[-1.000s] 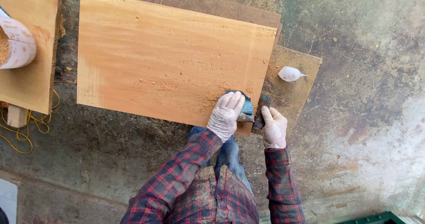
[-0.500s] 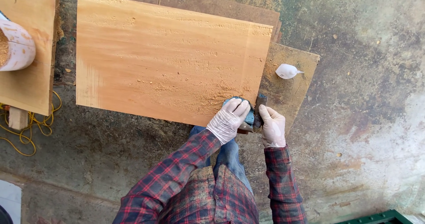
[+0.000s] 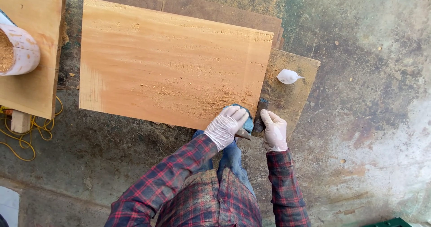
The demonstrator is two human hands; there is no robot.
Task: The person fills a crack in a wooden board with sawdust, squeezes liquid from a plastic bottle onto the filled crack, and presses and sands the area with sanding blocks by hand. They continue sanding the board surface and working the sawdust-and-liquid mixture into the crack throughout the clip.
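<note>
A large pale wooden board (image 3: 170,65) lies flat on darker boards on the concrete floor. Sawdust is scattered near its near right corner. My left hand (image 3: 226,126), in a white glove, presses a small blue tool (image 3: 247,121) against that corner. My right hand (image 3: 274,130), also gloved, grips a dark scraper-like tool (image 3: 260,115) at the board's right edge, just beside the left hand. My plaid sleeves reach in from below.
A second wooden board (image 3: 31,52) lies at the left with a white container of sawdust (image 3: 18,49) on it. Yellow cord (image 3: 31,135) coils on the floor beneath it. A small white bottle (image 3: 287,76) rests on a darker board (image 3: 292,88) to the right.
Both hands have stayed at the board's near right corner, shifting slightly along the edge with the tools; the view has moved a little.
</note>
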